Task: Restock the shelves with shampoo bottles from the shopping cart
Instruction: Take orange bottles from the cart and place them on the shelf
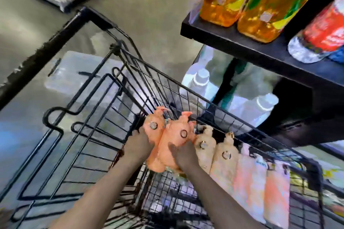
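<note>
Two orange pump shampoo bottles (167, 139) lie side by side inside the black wire shopping cart (186, 87). My left hand (139, 145) grips the left one from its left side. My right hand (183, 155) holds the right one from below and to the right. Two beige pump bottles (216, 154) lean against the cart's right wall just beyond my right hand. Further along that wall lie several pink and orange bottles (260, 182), blurred. The black shelf (260, 48) stands to the upper right of the cart.
The shelf carries yellow oil bottles (247, 2) and a red-labelled bottle (320, 35). Under it stand clear bottles with white caps (201, 80). A clear plastic box (78, 72) sits on the grey floor beyond the cart. The cart's folding seat flap (83, 109) is to the left.
</note>
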A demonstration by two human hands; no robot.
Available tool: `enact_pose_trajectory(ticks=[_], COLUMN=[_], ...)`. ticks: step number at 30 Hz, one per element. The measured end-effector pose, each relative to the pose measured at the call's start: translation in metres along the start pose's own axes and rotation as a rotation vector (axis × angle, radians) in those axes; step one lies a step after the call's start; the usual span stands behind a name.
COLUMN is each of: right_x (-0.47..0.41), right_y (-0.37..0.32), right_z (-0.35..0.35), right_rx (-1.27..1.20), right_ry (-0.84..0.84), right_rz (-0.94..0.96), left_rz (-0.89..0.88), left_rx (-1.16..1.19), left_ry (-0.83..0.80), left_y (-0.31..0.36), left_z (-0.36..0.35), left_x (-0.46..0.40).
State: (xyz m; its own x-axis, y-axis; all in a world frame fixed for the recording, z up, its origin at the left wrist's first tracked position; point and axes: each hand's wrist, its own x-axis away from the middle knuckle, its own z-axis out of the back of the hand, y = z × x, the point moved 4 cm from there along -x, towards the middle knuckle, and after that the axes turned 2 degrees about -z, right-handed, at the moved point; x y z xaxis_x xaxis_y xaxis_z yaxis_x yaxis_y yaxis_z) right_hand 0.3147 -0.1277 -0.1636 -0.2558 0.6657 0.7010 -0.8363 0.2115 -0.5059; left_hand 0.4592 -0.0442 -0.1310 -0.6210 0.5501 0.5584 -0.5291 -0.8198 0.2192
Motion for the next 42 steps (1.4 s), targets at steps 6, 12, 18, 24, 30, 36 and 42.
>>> enact_pose_trajectory(ticks=[6, 12, 18, 24, 30, 36, 42], right_x=[-0.014, 0.020, 0.055, 0.089, 0.113, 0.149, 0.192], right_y=[-0.012, 0.003, 0.040, 0.062, 0.086, 0.118, 0.165], right_z=[-0.001, 0.015, 0.040, 0.070, 0.096, 0.130, 0.177], right_rx=[0.004, -0.075, -0.349, -0.453, -0.482, -0.598, -0.780], right_ry=[0.099, 0.017, -0.111, -0.154, -0.087, 0.029, 0.140], right_rz=[-0.116, -0.111, -0.128, -0.093, -0.055, -0.095, -0.137], left_rz=[0.073, 0.069, 0.057, -0.004, 0.030, -0.069, -0.232], left_rx=[-0.126, -0.108, -0.026, 0.007, 0.102, 0.266, 0.606], left_ry=[0.144, 0.156, 0.130, 0.162, 0.060, -0.198, -0.388], left_y=[-0.001, -0.001, 0.002, -0.001, -0.007, 0.031, 0.123], left_z=[-0.022, -0.021, -0.020, -0.021, -0.016, -0.018, -0.022], left_x=[-0.008, -0.006, 0.007, 0.019, 0.016, 0.081, 0.183])
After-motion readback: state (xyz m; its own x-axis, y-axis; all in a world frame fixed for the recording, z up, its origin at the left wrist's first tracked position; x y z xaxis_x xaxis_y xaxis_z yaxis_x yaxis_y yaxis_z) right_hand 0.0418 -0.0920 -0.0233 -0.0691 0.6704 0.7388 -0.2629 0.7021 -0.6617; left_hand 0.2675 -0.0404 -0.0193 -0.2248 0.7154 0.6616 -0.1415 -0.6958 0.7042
